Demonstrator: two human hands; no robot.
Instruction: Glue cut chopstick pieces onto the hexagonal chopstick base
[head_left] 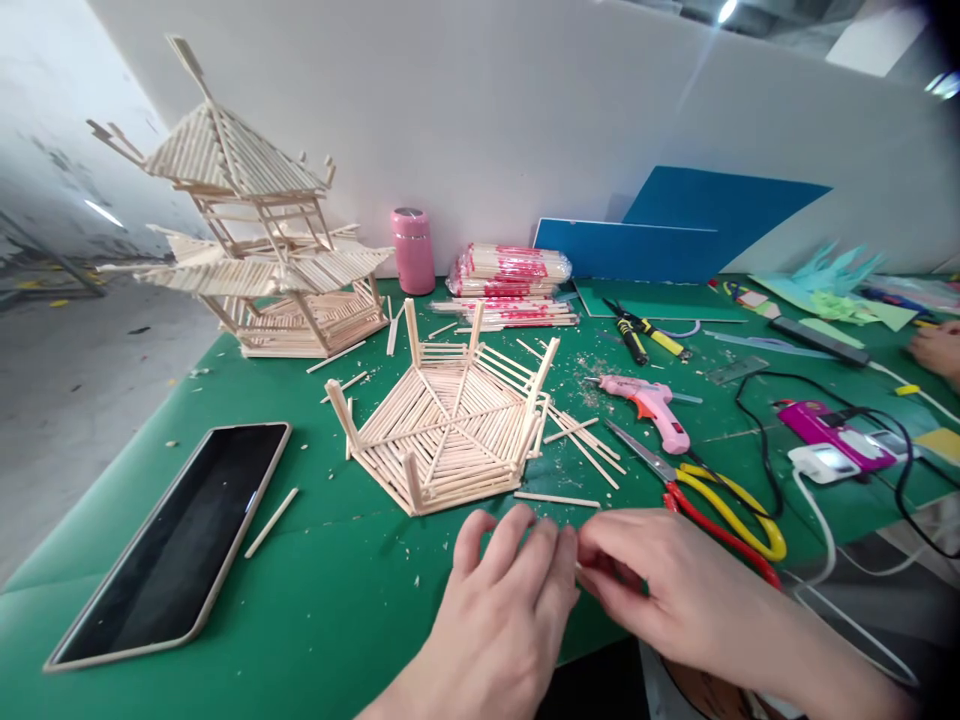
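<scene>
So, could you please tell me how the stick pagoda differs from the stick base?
The stick pagoda carries two roof tiers; the stick base has posts and railings but no roof. The pagoda stands tall, while the base is low. Both are made of pale sticks.

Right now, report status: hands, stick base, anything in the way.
Left hand and right hand close together; grip unclear. Stick base beyond them, no roof. Scissors and loose stick lie close by.
</scene>
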